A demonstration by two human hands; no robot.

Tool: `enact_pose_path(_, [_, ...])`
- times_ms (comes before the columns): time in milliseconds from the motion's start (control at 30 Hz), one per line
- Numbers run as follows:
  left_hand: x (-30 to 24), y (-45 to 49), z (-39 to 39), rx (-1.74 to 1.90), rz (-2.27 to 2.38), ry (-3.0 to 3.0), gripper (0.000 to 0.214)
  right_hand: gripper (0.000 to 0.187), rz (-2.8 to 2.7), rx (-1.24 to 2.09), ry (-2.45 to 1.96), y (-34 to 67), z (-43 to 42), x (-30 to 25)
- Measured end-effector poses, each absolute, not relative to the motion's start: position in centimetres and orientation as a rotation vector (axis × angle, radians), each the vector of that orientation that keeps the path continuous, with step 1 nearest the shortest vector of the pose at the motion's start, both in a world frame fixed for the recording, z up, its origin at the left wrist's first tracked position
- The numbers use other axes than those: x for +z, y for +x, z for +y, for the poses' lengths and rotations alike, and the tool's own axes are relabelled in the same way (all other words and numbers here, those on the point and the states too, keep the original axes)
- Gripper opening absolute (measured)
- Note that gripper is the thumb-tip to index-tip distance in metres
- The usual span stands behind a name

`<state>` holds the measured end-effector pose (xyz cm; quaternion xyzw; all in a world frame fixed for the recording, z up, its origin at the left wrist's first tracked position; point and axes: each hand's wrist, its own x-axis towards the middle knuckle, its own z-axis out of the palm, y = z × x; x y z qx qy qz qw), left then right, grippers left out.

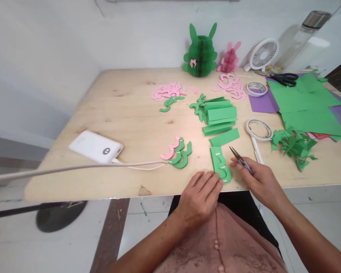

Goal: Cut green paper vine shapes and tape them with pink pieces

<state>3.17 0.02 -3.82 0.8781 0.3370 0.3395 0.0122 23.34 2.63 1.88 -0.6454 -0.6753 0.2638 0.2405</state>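
Observation:
My left hand (201,193) rests at the table's front edge, fingers together and touching the lower end of a green paper piece (221,163) with white tape strips on it. My right hand (257,178) is closed around small thread scissors (241,158), whose blades point up and left, just right of that green piece. A loose green strip (224,137) lies just beyond it. Cut green and pink curved shapes (178,152) lie to the left of my hands.
A stack of green strips (219,115) sits mid-table. Tape rolls (258,129), green scraps (294,146), coloured sheets (307,102) and black scissors (285,79) lie right. A white power bank (95,146) with cable lies left. Paper rabbits (200,51), a fan (263,54) and bottle stand behind.

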Motion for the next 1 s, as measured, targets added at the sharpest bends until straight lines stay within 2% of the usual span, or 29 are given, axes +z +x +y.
enact_pose_path(200, [-3.6, 3.3, 0.0, 1.079, 1.047, 2.715, 0.028, 0.030, -1.773, 0.943, -1.716, 23.0, 2.5, 1.8])
enact_pose_path(433, [-3.1, 3.5, 0.0, 1.090, 1.078, 2.646, 0.028, 0.037, -1.447, 1.287, -1.621, 22.3, 2.4, 1.5])
enact_pose_path(700, [-2.6, 3.8, -0.1, 1.238, 1.193, 2.354, 0.023, 0.040, -1.366, 1.247, -1.690, 22.2, 2.1, 0.4])
enact_pose_path(833, [-2.0, 4.4, 0.1, 1.168, 1.332, 2.338, 0.011, 0.041, -1.402, 1.194, -1.704, 22.4, 1.9, -0.1])
enact_pose_path(1000, [-1.5, 4.4, 0.6, 1.032, 1.335, 2.403, 0.013, 0.043, -1.451, 1.135, -1.712, 22.4, 1.7, -0.3])
